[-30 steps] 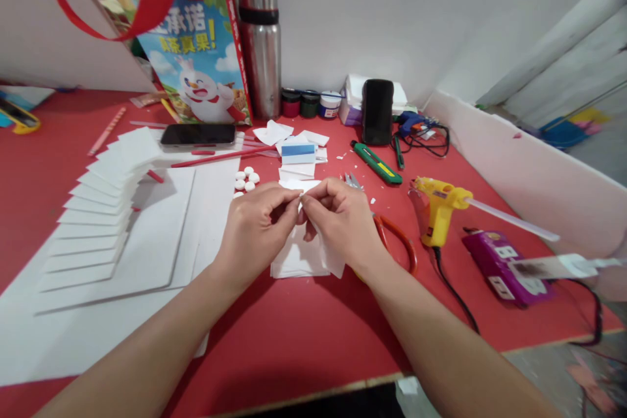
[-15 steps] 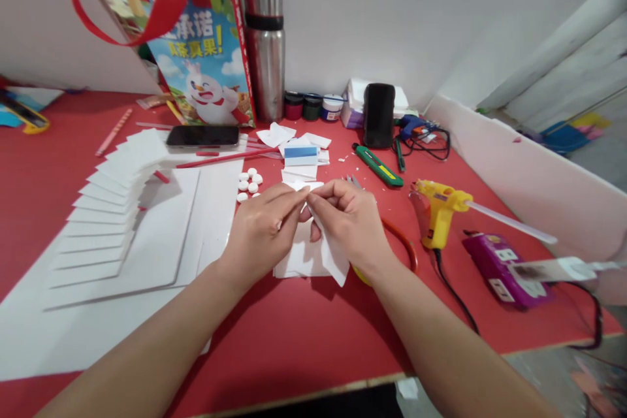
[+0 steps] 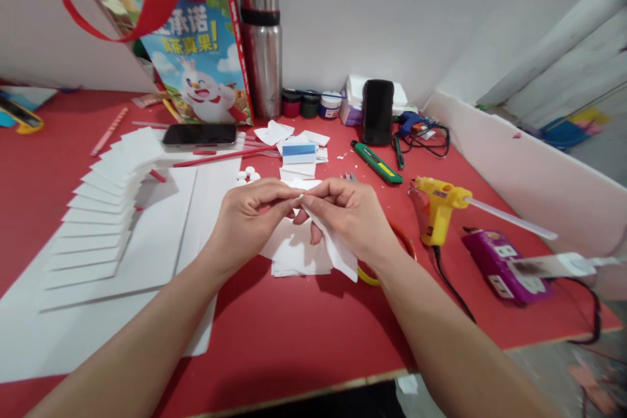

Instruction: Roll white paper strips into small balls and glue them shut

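Observation:
Above the middle of the red table, my left hand [image 3: 249,212] and my right hand [image 3: 350,215] meet at their fingertips. Both pinch the top edge of a thin white sheet of paper [image 3: 343,255], whose lower part hangs down below my right hand. Under the hands lies a small stack of white paper [image 3: 298,268]. Several round white pieces [image 3: 246,174] sit just beyond my left hand and are partly covered by it. Scissors with a red and yellow handle [image 3: 369,276] lie partly hidden behind my right wrist.
A stepped white board model [image 3: 93,228] stands left on white board. Behind are a phone [image 3: 199,135], steel flask [image 3: 261,46], paint jars [image 3: 310,104] and gift bag [image 3: 206,59]. At right lie a green cutter [image 3: 377,162], yellow glue gun [image 3: 438,206] and purple box [image 3: 504,268].
My left hand has turned and its thumb now presses beside the index finger at the paper's edge. The paper has spread out wider below the hands. The view has shifted slightly.

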A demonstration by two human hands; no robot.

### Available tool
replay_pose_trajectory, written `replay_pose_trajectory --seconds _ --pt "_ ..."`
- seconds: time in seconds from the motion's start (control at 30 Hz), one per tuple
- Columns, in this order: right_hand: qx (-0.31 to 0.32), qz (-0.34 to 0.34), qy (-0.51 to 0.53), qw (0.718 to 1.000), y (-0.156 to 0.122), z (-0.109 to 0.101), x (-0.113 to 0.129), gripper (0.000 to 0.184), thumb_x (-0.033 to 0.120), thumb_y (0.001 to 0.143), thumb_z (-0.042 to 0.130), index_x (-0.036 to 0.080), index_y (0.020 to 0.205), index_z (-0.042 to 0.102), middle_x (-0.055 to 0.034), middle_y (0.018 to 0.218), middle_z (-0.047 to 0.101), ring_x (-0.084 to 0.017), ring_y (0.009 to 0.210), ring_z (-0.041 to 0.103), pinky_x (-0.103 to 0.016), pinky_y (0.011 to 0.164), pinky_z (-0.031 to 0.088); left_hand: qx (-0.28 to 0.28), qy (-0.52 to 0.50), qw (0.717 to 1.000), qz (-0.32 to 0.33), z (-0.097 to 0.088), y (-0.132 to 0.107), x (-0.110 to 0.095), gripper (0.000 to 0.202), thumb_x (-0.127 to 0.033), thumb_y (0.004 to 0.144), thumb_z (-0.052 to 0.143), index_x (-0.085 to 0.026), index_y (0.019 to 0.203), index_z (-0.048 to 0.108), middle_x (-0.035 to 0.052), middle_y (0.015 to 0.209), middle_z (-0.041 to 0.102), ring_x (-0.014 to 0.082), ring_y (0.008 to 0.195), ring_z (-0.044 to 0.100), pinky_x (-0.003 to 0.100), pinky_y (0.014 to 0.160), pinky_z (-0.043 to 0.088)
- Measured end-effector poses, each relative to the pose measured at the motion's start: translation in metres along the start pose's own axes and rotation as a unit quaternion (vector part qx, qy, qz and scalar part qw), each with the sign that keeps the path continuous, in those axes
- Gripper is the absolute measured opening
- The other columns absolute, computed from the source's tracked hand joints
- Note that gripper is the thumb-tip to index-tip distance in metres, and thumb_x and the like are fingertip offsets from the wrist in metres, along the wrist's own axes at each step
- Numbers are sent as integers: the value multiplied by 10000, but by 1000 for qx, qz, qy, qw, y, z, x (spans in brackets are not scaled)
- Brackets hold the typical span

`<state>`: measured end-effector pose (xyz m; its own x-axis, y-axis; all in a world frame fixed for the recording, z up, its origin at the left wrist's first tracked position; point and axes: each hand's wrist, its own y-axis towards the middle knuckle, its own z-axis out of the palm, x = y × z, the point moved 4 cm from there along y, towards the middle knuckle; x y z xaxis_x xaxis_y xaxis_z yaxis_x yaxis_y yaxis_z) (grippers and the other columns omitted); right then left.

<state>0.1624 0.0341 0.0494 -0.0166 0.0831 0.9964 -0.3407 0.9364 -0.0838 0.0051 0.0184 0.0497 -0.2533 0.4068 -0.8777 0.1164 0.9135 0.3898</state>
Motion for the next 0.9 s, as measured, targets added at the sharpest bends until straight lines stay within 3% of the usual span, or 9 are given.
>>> replay_pose_trajectory --seconds 0.13,0.3,0.4,0.53,0.6,0.73,0.8,0.9 --pt "17 87 122 989 3 -2 -7 237 348 798 788 151 810 657 -37 703 750 -109 451 624 -214 435 498 -34 64 997 5 1 -3 -1 113 -207 911 669 -203 934 780 39 848 760 167 794 687 296 773 546" --pt "69 151 233 958 6 -2 -14 250 387 912 634 141 899 677 -68 777 750 -130 540 641 -273 530 581 -56 0 996 -72 1 -4 9 109 -250 891 702 -185 943 772 38 886 773 163 801 705 270 749 560" --pt "57 114 175 976 7 -2 -11 247 369 841 736 160 943 652 -18 753 713 -92 489 547 -253 485 534 -51 -41 993 -98 1 -4 12 124 -261 878 720 -173 945 775 28 834 761 139 734 683 255 722 553" --pt "-23 22 -12 999 4 -4 -6 230 354 830 747 176 902 621 17 690 675 -68 457 474 -219 440 399 -59 -80 987 -130 4 -4 14 149 -273 842 756 -156 933 775 21 766 740 123 652 653 242 649 545" --pt "-62 -42 -113 991 1 -4 -2 141 304 864 689 181 837 624 8 685 671 -85 514 513 -232 492 391 -63 -82 985 -140 6 -4 14 153 -271 829 767 -156 929 777 17 737 734 124 645 653 240 639 544" --pt "-123 -169 -284 936 -6 -2 6 95 211 850 652 204 760 621 12 662 631 -119 607 539 -261 581 382 -77 -57 988 -123 6 -5 11 135 -257 819 773 -168 920 782 29 800 759 136 671 674 259 669 566" --pt "-120 -178 -285 934 -7 0 7 82 212 856 647 207 777 627 16 671 631 -116 600 528 -263 582 379 -87 -39 990 -101 5 -5 10 128 -263 830 762 -179 924 783 35 847 768 143 690 686 272 688 577" --pt "-69 -110 -159 979 -4 1 4 113 276 895 636 193 819 628 6 714 672 -95 534 507 -253 527 386 -92 -26 992 -81 4 -6 10 118 -265 853 743 -183 928 781 29 831 760 144 691 687 275 689 577"
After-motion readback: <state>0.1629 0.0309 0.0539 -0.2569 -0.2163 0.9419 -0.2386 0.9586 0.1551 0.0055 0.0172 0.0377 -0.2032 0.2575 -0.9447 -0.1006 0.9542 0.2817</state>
